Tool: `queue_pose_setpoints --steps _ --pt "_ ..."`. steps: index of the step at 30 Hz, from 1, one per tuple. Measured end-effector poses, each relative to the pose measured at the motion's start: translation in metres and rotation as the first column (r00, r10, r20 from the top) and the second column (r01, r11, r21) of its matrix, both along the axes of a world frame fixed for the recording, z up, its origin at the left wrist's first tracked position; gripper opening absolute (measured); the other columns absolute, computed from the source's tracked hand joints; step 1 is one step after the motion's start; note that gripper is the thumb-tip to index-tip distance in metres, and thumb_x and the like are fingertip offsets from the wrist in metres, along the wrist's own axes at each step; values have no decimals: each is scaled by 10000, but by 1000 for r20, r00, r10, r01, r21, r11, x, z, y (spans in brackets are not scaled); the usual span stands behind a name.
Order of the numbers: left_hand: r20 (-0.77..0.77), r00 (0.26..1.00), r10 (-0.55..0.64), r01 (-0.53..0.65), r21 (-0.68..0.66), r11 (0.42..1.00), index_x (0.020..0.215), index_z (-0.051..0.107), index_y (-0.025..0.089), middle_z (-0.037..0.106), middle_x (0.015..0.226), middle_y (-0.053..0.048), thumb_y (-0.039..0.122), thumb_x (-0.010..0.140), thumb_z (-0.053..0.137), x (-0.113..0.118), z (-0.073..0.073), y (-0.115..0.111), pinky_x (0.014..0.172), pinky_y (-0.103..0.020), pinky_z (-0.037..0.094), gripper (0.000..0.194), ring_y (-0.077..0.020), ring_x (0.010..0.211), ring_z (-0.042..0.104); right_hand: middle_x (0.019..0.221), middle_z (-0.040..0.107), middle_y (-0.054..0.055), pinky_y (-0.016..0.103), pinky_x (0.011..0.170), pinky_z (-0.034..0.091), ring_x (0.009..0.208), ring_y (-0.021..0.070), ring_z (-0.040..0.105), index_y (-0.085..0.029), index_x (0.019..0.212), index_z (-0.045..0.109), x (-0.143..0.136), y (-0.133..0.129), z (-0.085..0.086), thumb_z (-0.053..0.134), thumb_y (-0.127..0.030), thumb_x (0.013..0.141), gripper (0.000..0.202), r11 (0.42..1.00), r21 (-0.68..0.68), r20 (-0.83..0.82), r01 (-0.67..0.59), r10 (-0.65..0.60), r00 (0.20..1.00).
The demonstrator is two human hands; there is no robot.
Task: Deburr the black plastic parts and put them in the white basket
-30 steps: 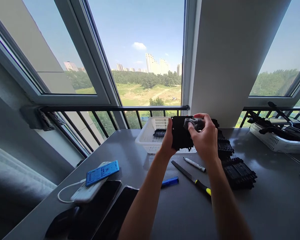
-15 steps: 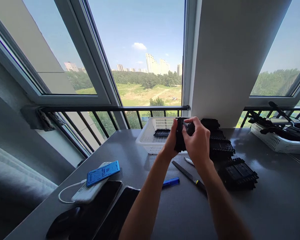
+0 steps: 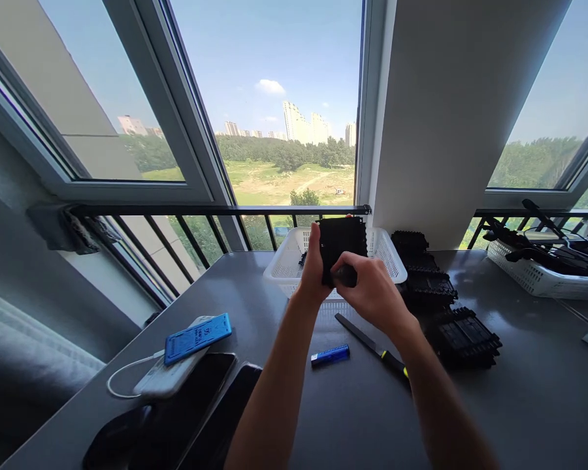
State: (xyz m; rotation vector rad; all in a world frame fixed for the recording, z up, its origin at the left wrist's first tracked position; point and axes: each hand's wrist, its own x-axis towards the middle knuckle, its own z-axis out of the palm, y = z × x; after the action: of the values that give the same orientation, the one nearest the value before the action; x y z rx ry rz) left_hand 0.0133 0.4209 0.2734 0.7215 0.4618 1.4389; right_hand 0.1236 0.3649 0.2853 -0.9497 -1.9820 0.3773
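A square black plastic part (image 3: 343,238) with notched edges is held up over the white basket by my left hand (image 3: 313,271), thumb along its left edge and the other fingers mostly hidden behind. My right hand (image 3: 375,287) is closed around a small dark rounded object (image 3: 345,275), pressed against the lower part of the plate. What kind of object it is, I cannot make out. Behind the hands stands the white plastic basket (image 3: 280,266), with another black part partly hidden inside.
Stacked black parts (image 3: 468,336) stand at the right. A file (image 3: 367,339) and a blue lighter (image 3: 330,356) lie in front. Leftward are a blue phone-shaped item (image 3: 198,338), a white power bank (image 3: 169,378) and dark flat devices (image 3: 225,411). Another white basket (image 3: 534,274) stands far right.
The black part has turned so its broad face shows instead of its narrow side. My right hand has moved down with the dark object to the part's lower edge.
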Motion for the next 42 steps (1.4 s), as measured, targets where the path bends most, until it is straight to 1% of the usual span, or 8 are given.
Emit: queue_pose_setpoints --steps 4,11,15,20,25,31,35,42 --pt "10 1000 -17 18 -13 1000 1024 698 161 731 834 -61 652 815 479 -4 1 -1 740 -274 568 577 -208 851 696 622 594 -39 206 529 358 567 98 512 -189 777 654 4 6 1 579 -137 708 114 998 -64 -32 -23 21 999" --pt "30 992 -121 123 -97 988 1114 661 169 738 907 -62 603 854 463 6 -3 -3 862 -334 543 543 -234 944 684 928 676 26 299 698 516 773 164 634 -227 1089 600 8 14 1 581 -227 797 293 936 142 -436 321 -232 870" --pt "23 988 -155 157 -152 976 1050 670 148 728 838 -46 450 915 459 12 -6 -3 860 -287 533 393 -200 911 684 1076 670 49 367 900 504 1003 196 617 -250 1119 612 5 15 -3 530 -149 849 300 852 381 -356 358 -223 908" --pt "82 993 -80 92 -161 983 947 666 130 653 678 -7 398 919 480 15 -5 -6 706 -190 526 328 -128 712 656 1147 656 27 372 960 492 1075 191 588 -275 1106 644 3 18 -7 533 -89 840 343 850 484 -155 207 -150 977" --pt "80 995 -54 64 -123 990 780 650 142 568 551 28 388 891 529 21 -2 -9 633 -176 517 296 -100 587 602 1009 668 27 320 884 516 957 177 628 -262 1026 695 1 18 -9 564 -80 790 326 883 439 -176 169 -101 979" --pt "125 992 36 -27 -71 997 722 646 155 649 649 2 501 876 495 5 3 4 656 -217 536 408 -117 615 622 919 665 32 269 744 502 813 156 641 -209 901 723 1 3 -3 555 -25 738 298 981 189 105 -39 19 994" --pt "102 994 -42 46 -43 998 770 669 154 680 690 -25 565 887 422 -10 1 12 640 -250 547 494 -144 628 645 848 672 7 260 706 485 765 148 635 -223 885 724 10 -13 10 581 -25 695 309 987 117 139 -111 94 986" --pt "-12 994 -108 106 -104 989 880 681 149 704 760 -47 526 879 484 13 -8 -1 777 -289 558 425 -197 847 681 988 662 32 321 854 490 936 186 616 -251 1012 688 15 0 10 567 -128 810 265 920 319 -236 228 -156 959"
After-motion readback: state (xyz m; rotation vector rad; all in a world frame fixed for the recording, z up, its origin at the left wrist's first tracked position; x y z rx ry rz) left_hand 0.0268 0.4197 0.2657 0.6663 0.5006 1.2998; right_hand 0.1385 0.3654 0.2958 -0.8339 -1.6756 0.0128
